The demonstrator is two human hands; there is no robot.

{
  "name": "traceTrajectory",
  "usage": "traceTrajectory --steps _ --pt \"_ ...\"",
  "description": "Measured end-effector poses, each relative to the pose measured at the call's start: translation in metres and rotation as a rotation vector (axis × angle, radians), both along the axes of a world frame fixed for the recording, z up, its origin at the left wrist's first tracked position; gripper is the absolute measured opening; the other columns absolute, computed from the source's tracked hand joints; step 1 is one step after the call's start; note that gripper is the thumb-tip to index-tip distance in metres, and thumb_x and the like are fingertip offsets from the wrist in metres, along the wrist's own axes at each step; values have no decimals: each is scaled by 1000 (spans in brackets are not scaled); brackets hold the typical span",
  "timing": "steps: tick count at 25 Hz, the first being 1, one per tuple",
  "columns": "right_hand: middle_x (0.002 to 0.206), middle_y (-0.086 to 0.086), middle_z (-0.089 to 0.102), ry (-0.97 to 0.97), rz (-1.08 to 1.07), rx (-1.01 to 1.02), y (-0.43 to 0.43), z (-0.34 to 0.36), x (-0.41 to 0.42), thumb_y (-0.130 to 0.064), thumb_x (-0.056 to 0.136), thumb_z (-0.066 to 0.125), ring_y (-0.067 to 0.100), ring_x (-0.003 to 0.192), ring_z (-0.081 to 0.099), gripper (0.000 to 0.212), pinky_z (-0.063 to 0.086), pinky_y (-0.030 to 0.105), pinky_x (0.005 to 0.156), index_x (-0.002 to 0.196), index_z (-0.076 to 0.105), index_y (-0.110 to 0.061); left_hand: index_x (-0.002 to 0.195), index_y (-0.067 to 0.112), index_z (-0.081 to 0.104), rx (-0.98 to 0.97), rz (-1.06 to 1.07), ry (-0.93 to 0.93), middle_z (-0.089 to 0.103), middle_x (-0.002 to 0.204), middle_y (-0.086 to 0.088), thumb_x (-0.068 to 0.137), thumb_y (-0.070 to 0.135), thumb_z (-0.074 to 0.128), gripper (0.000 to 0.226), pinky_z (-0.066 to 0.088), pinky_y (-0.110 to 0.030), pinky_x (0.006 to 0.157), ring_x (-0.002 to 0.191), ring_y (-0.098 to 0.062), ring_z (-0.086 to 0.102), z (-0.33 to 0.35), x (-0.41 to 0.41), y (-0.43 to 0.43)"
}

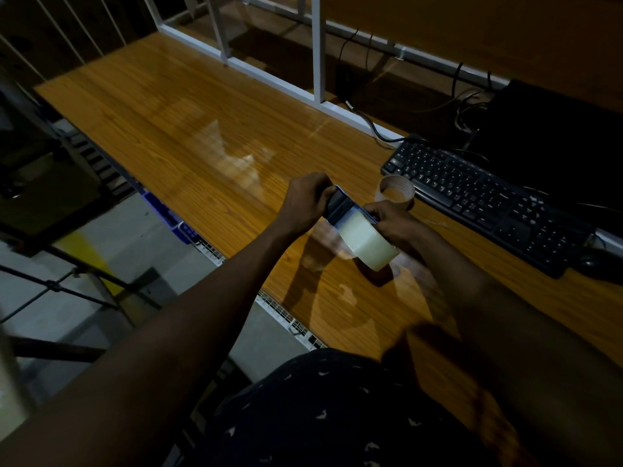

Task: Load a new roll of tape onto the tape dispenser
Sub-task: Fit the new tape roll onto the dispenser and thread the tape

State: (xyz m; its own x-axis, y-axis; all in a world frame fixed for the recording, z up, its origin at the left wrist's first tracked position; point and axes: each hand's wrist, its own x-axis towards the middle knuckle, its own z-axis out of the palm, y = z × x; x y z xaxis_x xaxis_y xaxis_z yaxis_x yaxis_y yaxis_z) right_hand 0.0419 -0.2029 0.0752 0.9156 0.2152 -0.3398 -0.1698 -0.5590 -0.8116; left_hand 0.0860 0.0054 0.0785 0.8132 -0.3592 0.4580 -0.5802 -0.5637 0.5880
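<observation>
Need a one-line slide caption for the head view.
Both hands hold a tape dispenser with a clear roll above a wooden desk; an empty core stands beside a keyboard.

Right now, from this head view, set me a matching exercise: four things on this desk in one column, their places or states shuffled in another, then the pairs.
Things:
1. tape dispenser
2. new tape roll
3. empty cardboard core
4. keyboard

Places or states:
A. lies flat along the desk's right side
B. pale and translucent, seated at the dispenser's near end
C. dark, gripped between left hand and right hand
D. brown ring on the desk beside the keyboard, untouched

Pairs: 1-C, 2-B, 3-D, 4-A
</observation>
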Motion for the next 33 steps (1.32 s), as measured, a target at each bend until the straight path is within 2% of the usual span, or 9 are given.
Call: traceTrajectory --steps 4,6,10,16,19,22,28,31,33 --pt "95 1 72 10 -18 29 0 0 0 -4 87 63 12 81 66 24 45 25 60 108 70 -12 86 2 65 -19 -3 -7 67 76 -13 95 12 57 16 42 -20 57 64 -17 60 -3 -2 5" --pt "92 -1 71 10 -21 29 -1 1 -1 -3 87 63 14 81 65 23 45 25 60 107 70 -11 99 1 64 -40 3 30 69 82 -14 94 10 58 12 46 -19 59 68 -15 62 -3 -6 5" --pt "86 -9 68 25 -35 17 -1 3 -2 -5 89 63 7 74 63 21 42 22 56 104 70 -16 116 2 54 -88 -23 79 69 79 -12 93 7 59 24 53 -25 59 69 -16 66 -2 -11 4" --pt "91 -3 69 66 -74 35 -4 2 -2 -10 87 66 15 80 65 19 44 25 59 105 70 -16 119 1 51 -98 -28 95 68 80 -14 88 -2 62 33 52 -18 61 72 -15 65 -1 -12 3" --pt "88 -5 69 56 -66 32 -5 0 -3 -12 87 67 14 80 64 15 42 24 59 99 71 -20 119 0 50 -107 -32 116 68 81 -15 87 -4 61 33 56 -27 63 73 -17 66 -1 -13 4" --pt "93 -5 69 66 -88 50 -5 -2 -3 -11 87 67 17 83 65 21 44 25 60 105 70 -20 119 1 50 -109 -29 125 68 83 -14 87 -3 61 34 59 -34 65 75 -18 67 -2 -13 3" --pt "97 -1 70 72 -110 57 -5 -2 -2 -14 86 68 18 85 66 23 47 28 60 108 69 -19 120 4 53 -111 3 147 70 90 -14 89 -1 59 32 60 -37 70 79 -17 68 -2 -11 5" --pt "98 1 72 14 -151 71 -4 -3 3 -12 83 70 23 90 69 24 53 34 64 105 70 -22 128 8 49 -311 145 376 69 92 -7 93 5 54 36 57 -26 69 79 -12 66 3 -9 1" --pt "95 2 72 -101 -167 24 0 2 9 -10 83 67 24 90 67 22 53 40 68 101 70 -22 136 14 42 -535 193 666 66 100 -10 95 20 55 44 55 -31 69 84 -22 67 11 -3 -2"
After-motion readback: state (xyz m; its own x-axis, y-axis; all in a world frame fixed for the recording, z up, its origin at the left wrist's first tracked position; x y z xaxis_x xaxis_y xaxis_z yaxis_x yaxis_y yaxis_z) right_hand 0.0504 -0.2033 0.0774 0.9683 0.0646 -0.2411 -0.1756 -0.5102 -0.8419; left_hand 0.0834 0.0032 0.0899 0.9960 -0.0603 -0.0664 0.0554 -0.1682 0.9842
